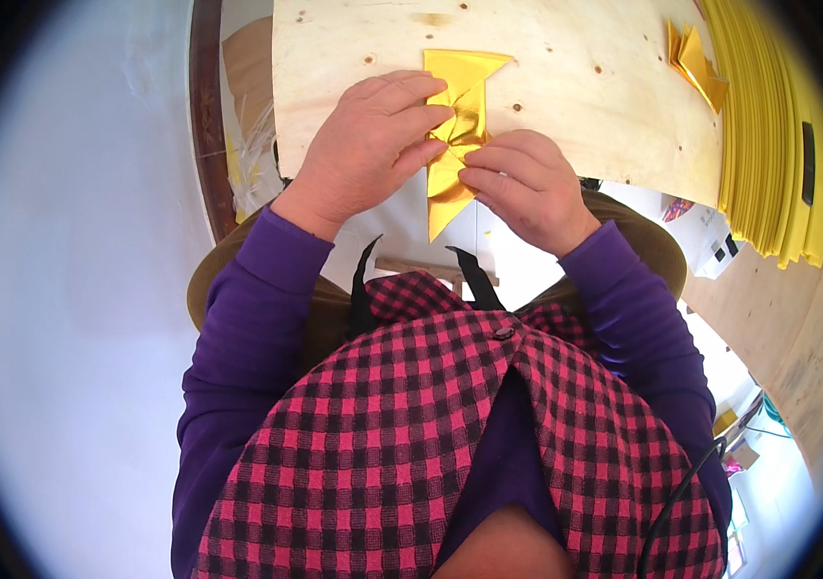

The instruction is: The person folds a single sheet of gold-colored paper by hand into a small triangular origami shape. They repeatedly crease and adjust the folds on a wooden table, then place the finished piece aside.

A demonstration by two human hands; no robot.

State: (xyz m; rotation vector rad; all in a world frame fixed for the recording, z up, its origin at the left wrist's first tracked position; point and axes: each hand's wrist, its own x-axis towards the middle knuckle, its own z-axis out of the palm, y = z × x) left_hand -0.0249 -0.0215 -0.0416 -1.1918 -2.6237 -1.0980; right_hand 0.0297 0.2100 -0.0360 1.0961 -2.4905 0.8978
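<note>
A sheet of shiny gold paper point(469, 72), folded into a shape with pointed ends, lies at the near edge of the wooden board. Its lower point hangs out past that edge. My left hand point(363, 145) has its fingertips on the left side of the paper, with the thumb at the middle creases. From the right, my right hand point(532, 188) pinches the paper near its middle between thumb and fingers. Creases show at the centre, partly hidden by my fingertips.
The pale plywood board point(363, 39) spreads out under the paper. At the far right a tall stack of yellow sheets point(768, 125) stands next to some folded gold paper pieces point(696, 68). Clear plastic wrapping point(252, 150) lies left of the board.
</note>
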